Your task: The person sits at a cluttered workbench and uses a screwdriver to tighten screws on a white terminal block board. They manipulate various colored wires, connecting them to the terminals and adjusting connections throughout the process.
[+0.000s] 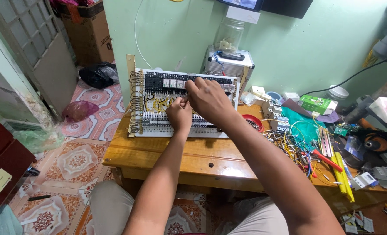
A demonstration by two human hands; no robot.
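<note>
Both hands at the wiring panel (158, 126).
Left hand (179, 114) and right hand (207, 98) touch mid-panel, fingers pinched together on yellow wires (158, 104); wooden table (167, 154) beneath.

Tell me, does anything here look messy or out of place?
Yes. A tangle of loose wires sprawls on the table right of the panel, mixed with red cutters and yellow strips. Both hands, left hand and right hand, work at the panel.
</note>
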